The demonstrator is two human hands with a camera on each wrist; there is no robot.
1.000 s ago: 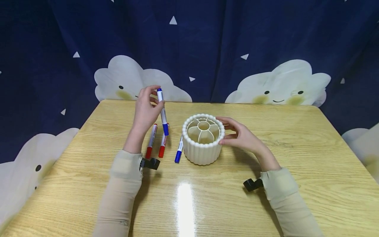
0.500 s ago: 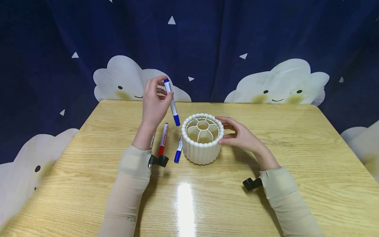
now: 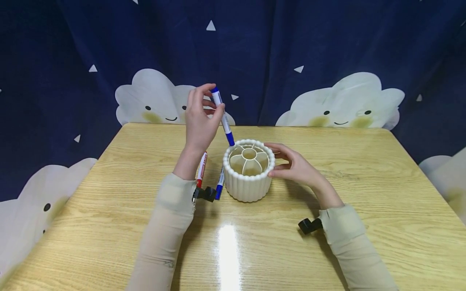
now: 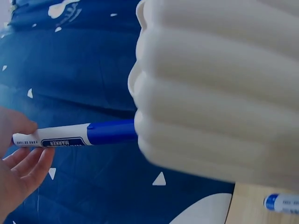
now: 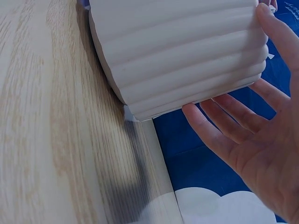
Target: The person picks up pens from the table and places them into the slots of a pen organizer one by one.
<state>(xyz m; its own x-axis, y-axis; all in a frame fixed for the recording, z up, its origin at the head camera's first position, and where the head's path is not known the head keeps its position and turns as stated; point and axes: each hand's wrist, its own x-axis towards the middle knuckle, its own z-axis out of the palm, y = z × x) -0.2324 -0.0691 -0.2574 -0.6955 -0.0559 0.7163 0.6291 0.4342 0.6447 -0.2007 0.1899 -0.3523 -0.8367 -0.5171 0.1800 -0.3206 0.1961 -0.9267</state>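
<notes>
My left hand (image 3: 201,123) pinches a white marker with blue ends (image 3: 225,120) near its upper end. The marker tilts, and its blue cap is at the back left rim of a cream ribbed pen holder (image 3: 248,188). In the left wrist view the holder's scalloped edge hides the tip of the cap (image 4: 112,131), so I cannot tell whether it touches. The holder stands upright, its inside split into several compartments round a central ring. On its right side my right hand (image 3: 300,167) holds it, thumb at the near rim and fingers on the far side.
Left of the holder a second blue marker (image 3: 220,186) lies on the wooden table (image 3: 276,250). Beside it is a red marker (image 3: 202,166), partly covered by the left wrist's camera. A dark blue curtain (image 3: 255,60) with cloud prints hangs behind the table's far edge.
My left hand has carried the blue marker right and upward in the view, from above the red markers to the holder's rim. Its forearm now covers one red marker. The right hand stays put.
</notes>
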